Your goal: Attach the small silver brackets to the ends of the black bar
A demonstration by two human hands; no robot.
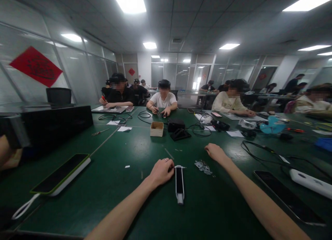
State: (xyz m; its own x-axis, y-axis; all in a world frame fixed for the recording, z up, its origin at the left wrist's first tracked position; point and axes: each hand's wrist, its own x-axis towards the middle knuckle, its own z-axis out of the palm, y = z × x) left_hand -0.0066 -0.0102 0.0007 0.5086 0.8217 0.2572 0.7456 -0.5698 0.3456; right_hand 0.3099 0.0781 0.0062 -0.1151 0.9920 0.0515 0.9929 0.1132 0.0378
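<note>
Our left hand (162, 172) is curled into a loose fist, its fingers (169, 168) at the upper end of a slim black-and-white device (179, 184) lying on the green workbench (207, 216). We cannot tell whether they grip the device or only touch it. Our right hand (215, 153) is empty, its fingers relaxed, up and to the right of the device. A crumpled metal bracket (203, 167) lies just right of the device, below our right hand. Any lettering on the device is too small for us to read.

Beyond the device sit a small cardboard box (156, 128) and a black case (176, 125), near tangled black cables (199, 130). To its left lies a green-edged tablet (60, 173); to its right, a white power bank (310, 182) is partly cut off by the frame. Seated people (163, 98) work across the bench. Far left of the device, a red banner (36, 66) hangs on a glass wall, its dark characters too blurred to read.
</note>
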